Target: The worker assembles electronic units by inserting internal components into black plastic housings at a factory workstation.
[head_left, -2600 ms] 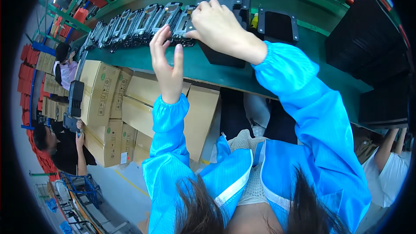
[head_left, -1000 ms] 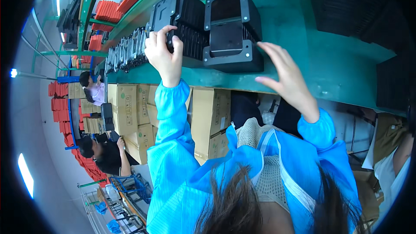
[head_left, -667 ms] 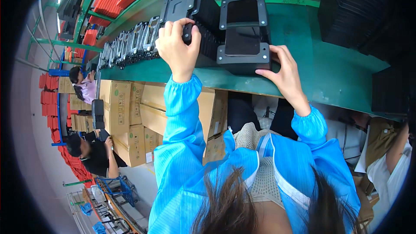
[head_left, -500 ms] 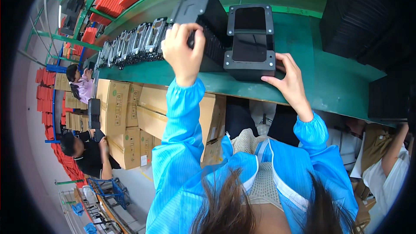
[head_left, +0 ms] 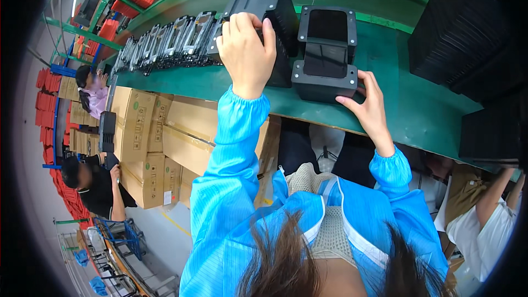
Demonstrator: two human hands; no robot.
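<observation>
The right hand (head_left: 372,104) has reached the black screen tray (head_left: 324,89), thumb and fingers spread around its corner, seemingly bracing it; the left hand's (head_left: 247,55) hold is hidden.

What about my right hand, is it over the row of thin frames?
No, your right hand is at the near right corner of the black fixture, with the thin frames off to its left.

1. Right of the panel-topped block (head_left: 325,59): bare green bench (head_left: 379,99), passable up to the dark stack (head_left: 448,38).
2. Left: narrow gap, then the tray pile (head_left: 281,11) obstructs.
3. Near right corner: right hand (head_left: 369,104) obstructs.
</observation>
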